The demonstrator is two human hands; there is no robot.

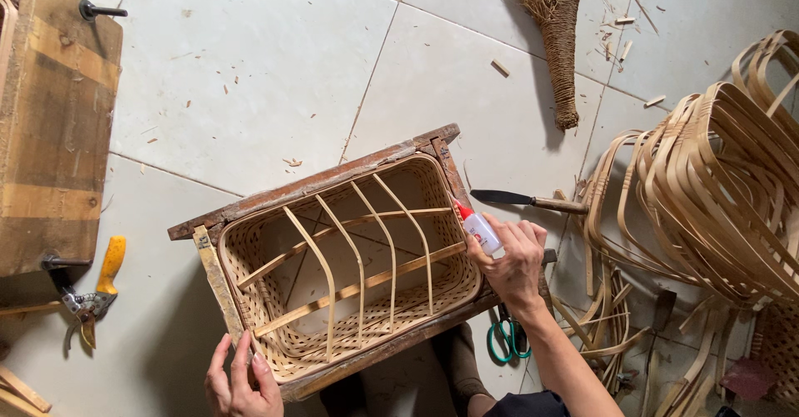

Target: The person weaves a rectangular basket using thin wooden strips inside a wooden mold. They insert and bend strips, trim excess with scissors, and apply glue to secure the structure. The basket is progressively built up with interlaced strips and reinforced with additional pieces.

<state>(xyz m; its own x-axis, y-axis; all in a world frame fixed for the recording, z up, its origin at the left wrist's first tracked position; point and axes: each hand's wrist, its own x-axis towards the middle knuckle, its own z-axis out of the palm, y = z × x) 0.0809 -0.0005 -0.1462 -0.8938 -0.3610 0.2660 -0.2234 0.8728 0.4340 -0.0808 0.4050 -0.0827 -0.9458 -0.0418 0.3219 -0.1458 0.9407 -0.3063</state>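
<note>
Glue goes onto a half-built basket

Right hand (514,263) grasps a glue bottle (480,229) at the basket (349,259) rim; left hand (241,379), fingers released, steadies its near corner; ribs set, weaving unfinished.

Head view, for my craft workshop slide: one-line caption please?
Right hand tips a small glue bottle onto a woven bamboo basket in a wooden frame; left hand steadies it.
</note>
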